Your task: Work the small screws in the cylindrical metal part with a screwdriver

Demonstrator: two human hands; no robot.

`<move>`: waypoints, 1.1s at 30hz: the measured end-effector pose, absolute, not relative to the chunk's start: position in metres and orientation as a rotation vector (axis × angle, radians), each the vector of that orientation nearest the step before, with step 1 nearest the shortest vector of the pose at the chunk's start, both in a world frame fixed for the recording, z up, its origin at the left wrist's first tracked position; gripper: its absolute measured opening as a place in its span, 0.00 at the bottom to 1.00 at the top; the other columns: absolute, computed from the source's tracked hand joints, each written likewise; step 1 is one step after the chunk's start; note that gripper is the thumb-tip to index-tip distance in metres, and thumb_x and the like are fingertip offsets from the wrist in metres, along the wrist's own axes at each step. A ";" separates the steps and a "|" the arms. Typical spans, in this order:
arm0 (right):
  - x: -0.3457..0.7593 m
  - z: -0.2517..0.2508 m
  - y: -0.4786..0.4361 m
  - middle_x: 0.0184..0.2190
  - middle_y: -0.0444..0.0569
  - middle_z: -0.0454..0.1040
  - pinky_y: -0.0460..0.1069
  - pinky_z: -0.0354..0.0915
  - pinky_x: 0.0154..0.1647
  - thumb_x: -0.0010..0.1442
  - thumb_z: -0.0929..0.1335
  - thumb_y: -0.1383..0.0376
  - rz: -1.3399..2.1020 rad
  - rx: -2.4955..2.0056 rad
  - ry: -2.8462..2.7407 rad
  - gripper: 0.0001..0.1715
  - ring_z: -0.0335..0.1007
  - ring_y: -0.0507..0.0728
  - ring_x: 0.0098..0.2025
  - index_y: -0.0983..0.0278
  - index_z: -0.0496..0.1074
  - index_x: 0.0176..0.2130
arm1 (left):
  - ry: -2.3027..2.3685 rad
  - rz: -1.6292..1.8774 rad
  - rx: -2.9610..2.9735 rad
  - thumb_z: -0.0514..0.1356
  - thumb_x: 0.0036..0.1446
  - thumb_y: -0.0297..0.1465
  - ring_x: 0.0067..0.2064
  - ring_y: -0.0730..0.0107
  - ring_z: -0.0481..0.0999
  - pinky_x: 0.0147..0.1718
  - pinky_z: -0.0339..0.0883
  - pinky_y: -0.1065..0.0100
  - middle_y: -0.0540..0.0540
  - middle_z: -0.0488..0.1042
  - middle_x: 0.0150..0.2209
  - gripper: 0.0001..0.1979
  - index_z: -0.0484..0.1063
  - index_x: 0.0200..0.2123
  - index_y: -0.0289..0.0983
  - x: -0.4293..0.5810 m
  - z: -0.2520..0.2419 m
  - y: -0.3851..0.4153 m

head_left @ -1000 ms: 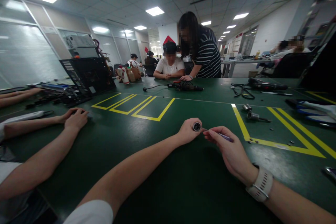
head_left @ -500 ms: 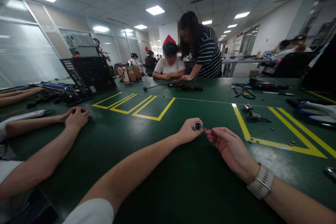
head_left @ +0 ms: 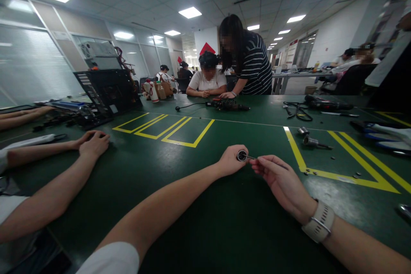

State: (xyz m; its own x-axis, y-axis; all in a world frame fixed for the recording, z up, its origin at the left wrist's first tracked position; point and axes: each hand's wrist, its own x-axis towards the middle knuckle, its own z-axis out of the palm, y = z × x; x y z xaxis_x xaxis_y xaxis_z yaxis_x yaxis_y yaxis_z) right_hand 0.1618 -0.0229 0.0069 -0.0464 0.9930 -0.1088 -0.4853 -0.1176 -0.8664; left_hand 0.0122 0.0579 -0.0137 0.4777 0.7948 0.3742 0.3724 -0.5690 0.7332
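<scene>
My left hand (head_left: pixel 231 160) is closed around a round metal part (head_left: pixel 242 155), its hollow end turned toward me. A thin metal rod (head_left: pixel 251 158) reaches from my right hand (head_left: pixel 272 175) to that hollow end. The thumb and fingertips of my right hand pinch the rod. Whether the rod touches the inside of the part, I cannot tell. To the right, a metal part with a shaft (head_left: pixel 316 142) lies beside a short metal cylinder (head_left: pixel 302 131). Several small metal pieces (head_left: pixel 357 174) are scattered on and near the yellow tape.
Yellow tape (head_left: pixel 180 143) marks areas on the green table (head_left: pixel 205 205). A co-worker's hands (head_left: pixel 94 142) rest at left, before a black computer case (head_left: pixel 107 90). Across the table lies a power tool (head_left: pixel 229 105); another dark tool (head_left: pixel 327 103) and gloves (head_left: pixel 385 135) lie right.
My right fingertips and the rod have shifted slightly left, toward the round metal part. A person in a light top has come into view at the far right edge.
</scene>
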 end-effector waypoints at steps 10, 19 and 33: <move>0.162 0.003 -0.026 0.29 0.47 0.76 0.52 0.64 0.40 0.49 0.71 0.64 1.379 -0.896 -0.860 0.04 0.70 0.55 0.35 0.62 0.74 0.28 | 0.960 1.035 2.082 0.62 0.46 0.34 0.25 0.77 0.62 0.25 0.57 0.74 0.54 0.64 0.23 0.11 0.64 0.25 0.34 0.011 -0.018 0.061; 0.161 0.003 -0.028 0.31 0.46 0.74 0.53 0.62 0.39 0.51 0.70 0.59 1.030 -1.127 -1.185 0.09 0.69 0.57 0.36 0.61 0.72 0.31 | 1.030 0.977 2.225 0.61 0.47 0.32 0.27 0.76 0.63 0.26 0.57 0.72 0.53 0.64 0.25 0.08 0.64 0.26 0.35 0.011 -0.015 0.059; 0.167 0.026 -0.028 0.22 0.46 0.72 0.52 0.58 0.29 0.48 0.68 0.60 0.759 -1.271 -1.508 0.08 0.66 0.57 0.28 0.60 0.72 0.22 | 0.994 0.876 2.201 0.63 0.45 0.33 0.28 0.75 0.64 0.26 0.56 0.73 0.53 0.65 0.28 0.12 0.61 0.31 0.36 0.011 -0.012 0.058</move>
